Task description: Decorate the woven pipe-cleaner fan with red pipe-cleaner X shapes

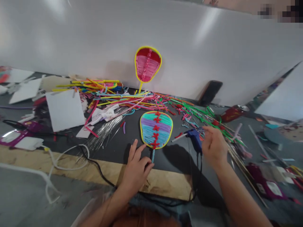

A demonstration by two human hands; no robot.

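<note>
A small fan-shaped craft piece (163,126) lies flat in front of me, banded in green, purple and blue pipe cleaner with a yellow rim. Red crosses run down its middle, and a light-blue stem (153,155) comes out below. My left hand (136,171) pinches that stem between thumb and finger, its other fingers stretched along the rim. On the right, my right hand (215,146) is closed beside a blue glue gun (195,140); what its curled fingers hold, if anything, I cannot make out. The gun rests on the dark tabletop.
A pink fan piece (148,64) leans on the white divider (94,37). Loose pipe cleaners (132,99) pile up behind. A phone (210,93), a red can (234,113), white cards (65,110) and silver strands (106,129) lie around. Black cable (101,173) crosses the front.
</note>
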